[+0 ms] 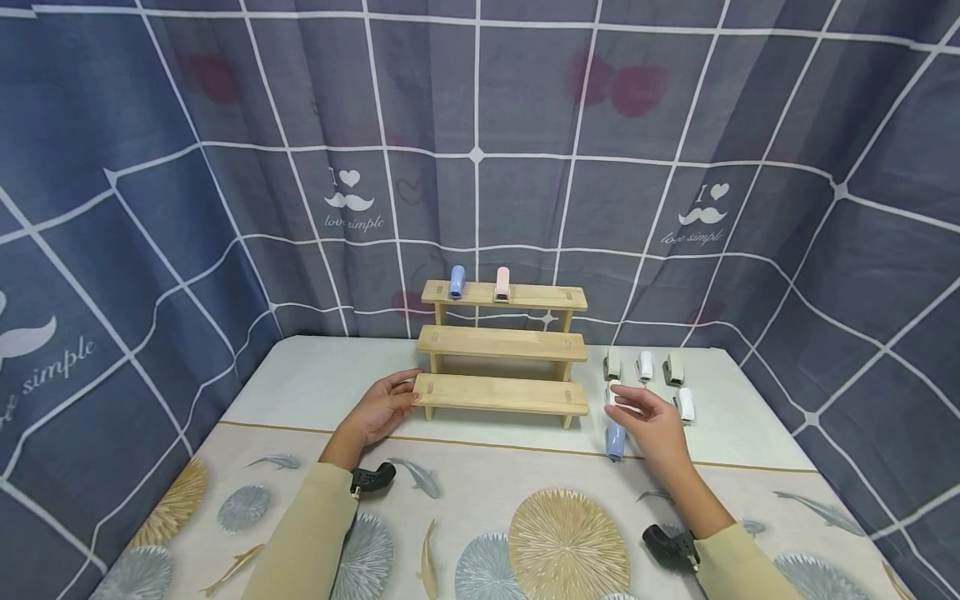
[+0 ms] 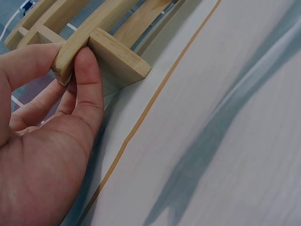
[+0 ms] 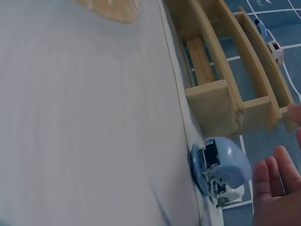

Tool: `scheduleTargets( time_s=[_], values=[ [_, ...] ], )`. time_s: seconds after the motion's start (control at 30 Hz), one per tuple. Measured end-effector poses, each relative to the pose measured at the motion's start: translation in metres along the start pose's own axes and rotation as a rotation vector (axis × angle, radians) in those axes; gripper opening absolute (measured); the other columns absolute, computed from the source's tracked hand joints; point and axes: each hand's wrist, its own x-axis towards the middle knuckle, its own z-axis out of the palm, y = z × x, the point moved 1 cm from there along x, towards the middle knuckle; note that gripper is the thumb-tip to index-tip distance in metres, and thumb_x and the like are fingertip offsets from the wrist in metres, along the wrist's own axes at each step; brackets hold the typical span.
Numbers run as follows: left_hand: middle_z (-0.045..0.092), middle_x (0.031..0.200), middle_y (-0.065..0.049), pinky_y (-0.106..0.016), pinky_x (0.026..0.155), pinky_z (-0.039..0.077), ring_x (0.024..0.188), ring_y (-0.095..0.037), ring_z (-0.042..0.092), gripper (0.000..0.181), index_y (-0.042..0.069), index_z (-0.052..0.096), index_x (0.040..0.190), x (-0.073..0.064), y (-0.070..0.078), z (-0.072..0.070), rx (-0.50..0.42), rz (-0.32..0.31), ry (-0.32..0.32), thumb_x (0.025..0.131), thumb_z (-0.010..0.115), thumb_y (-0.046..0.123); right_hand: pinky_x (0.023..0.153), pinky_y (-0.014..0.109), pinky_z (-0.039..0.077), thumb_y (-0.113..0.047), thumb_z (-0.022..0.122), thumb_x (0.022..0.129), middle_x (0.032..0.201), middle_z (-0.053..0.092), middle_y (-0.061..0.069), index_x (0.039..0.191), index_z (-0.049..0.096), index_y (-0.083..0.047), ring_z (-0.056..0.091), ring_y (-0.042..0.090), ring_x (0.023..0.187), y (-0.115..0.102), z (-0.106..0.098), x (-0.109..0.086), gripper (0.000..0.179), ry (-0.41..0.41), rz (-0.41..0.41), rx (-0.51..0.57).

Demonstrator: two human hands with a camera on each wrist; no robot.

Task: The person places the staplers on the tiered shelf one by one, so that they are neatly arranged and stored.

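A three-step wooden stand [image 1: 501, 392] stands mid-table. My left hand [image 1: 382, 408] pinches the left end of its lowest step between thumb and fingers, seen close up in the left wrist view. On the top step are a blue stapler [image 1: 457, 282] and a pink stapler [image 1: 502, 284]. My right hand [image 1: 654, 427] hovers right of the stand, fingers extended, holding nothing. Nearest it are a blue stapler [image 3: 230, 162] and, behind that, a pale stapler [image 1: 611, 397], partly hidden by the fingertips in the head view.
Behind the right hand stand two beige staplers, one left [image 1: 612, 365] and one right [image 1: 672, 370], a white stapler [image 1: 644, 367] between them, and another white stapler [image 1: 684, 406] nearer. A patterned tablecloth [image 1: 465, 492] covers the front; checked curtains [image 1: 525, 200] enclose the back and sides.
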Motion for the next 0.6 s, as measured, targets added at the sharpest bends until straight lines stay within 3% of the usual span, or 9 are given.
scheduleTargets(
  time_s=[0.27, 0.43, 0.6],
  values=[
    [0.063, 0.111, 0.001, -0.019, 0.084, 0.058, 0.096, -0.008, 0.066, 0.068, -0.009, 0.026, 0.157, 0.000, 0.001, 0.001, -0.003, -0.004, -0.006, 0.096, 0.056, -0.012, 0.090, 0.009, 0.053, -0.025, 0.083, 0.087, 0.135, 0.065, 0.017, 0.129, 0.068, -0.003, 0.064, 0.029, 0.121, 0.010, -0.009, -0.011, 0.050, -0.056, 0.063, -0.036],
    [0.063, 0.110, 0.001, -0.020, 0.084, 0.058, 0.096, -0.008, 0.066, 0.068, -0.008, 0.027, 0.157, -0.001, 0.002, 0.002, 0.002, -0.011, -0.003, 0.096, 0.056, -0.012, 0.096, 0.012, 0.053, -0.023, 0.082, 0.088, 0.138, 0.064, 0.017, 0.132, 0.066, -0.002, 0.063, 0.028, 0.124, 0.009, -0.015, -0.016, 0.051, -0.101, 0.066, -0.060],
    [0.063, 0.111, 0.001, -0.020, 0.084, 0.058, 0.096, -0.008, 0.066, 0.068, -0.009, 0.026, 0.157, -0.001, 0.001, 0.000, 0.008, -0.006, -0.012, 0.096, 0.056, -0.011, 0.100, 0.020, 0.054, -0.016, 0.084, 0.086, 0.140, 0.061, 0.020, 0.134, 0.064, 0.001, 0.060, 0.035, 0.128, 0.010, -0.019, -0.018, 0.055, -0.149, 0.076, -0.063]
  ],
)
